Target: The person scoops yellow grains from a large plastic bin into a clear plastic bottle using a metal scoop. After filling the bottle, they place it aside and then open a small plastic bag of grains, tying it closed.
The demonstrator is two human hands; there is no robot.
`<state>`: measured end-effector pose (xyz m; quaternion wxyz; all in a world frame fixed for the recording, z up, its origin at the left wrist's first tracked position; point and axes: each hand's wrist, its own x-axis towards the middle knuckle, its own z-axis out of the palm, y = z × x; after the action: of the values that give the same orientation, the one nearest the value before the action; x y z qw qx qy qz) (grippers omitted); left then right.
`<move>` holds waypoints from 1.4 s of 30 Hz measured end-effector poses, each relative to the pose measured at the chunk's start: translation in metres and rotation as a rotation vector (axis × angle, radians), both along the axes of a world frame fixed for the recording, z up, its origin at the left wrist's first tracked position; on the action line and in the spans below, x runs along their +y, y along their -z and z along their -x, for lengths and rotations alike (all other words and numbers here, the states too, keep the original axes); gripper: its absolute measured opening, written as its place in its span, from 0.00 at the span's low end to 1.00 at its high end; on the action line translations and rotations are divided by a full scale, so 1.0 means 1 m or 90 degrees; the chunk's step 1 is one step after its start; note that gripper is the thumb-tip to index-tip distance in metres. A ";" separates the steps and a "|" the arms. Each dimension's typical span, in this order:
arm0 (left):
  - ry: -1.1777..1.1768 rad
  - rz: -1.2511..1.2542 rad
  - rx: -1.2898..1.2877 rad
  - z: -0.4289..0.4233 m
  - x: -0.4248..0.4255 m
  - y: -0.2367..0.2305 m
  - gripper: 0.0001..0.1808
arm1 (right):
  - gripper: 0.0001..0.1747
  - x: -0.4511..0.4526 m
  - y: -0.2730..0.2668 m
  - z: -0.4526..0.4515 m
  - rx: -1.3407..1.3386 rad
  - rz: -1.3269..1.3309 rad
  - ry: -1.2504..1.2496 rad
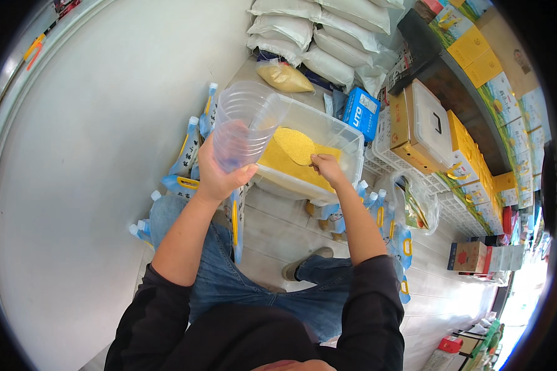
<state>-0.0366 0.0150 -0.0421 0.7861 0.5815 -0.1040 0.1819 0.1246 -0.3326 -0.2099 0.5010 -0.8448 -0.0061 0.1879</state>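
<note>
My left hand (220, 174) grips a clear, ribbed plastic vessel (248, 116), wide-mouthed and tilted, above the near left side of a bin. Fingers show through its wall, and I see no grain inside. In my right hand (326, 168) is a scoop, its bowl heaped with fine yellow grain (294, 144) that looks like millet. The heap hides most of the scoop. Below lies more yellow grain (278, 160), spread inside the translucent plastic bin (356, 153). The scoop is over the grain; whether it touches cannot be told.
Spouted blue pouches (185, 150) with yellow handles stand left of the bin, more pouches (390, 218) right of it. White sacks (348, 46) are stacked behind, near a bag of yellowish grain (284, 76). A blue box (361, 113) and yellow cartons (473, 171) line the right. A white wall (88, 162) bounds the left.
</note>
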 end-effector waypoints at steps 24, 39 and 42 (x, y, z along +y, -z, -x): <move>0.010 -0.019 -0.013 0.003 -0.005 0.005 0.36 | 0.31 -0.060 -0.120 0.057 -0.154 0.293 0.143; -0.096 -0.137 -0.058 0.000 -0.031 0.025 0.32 | 0.28 -0.046 -0.181 0.058 -0.221 -0.057 0.184; -0.088 -0.160 -0.048 -0.004 -0.040 0.034 0.34 | 0.29 -0.067 -0.223 0.051 -0.263 -0.054 0.102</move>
<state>-0.0322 -0.0252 -0.0758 0.6879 0.6741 -0.1150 0.2432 0.0737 -0.4000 0.0128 0.5375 -0.8413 -0.0496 -0.0297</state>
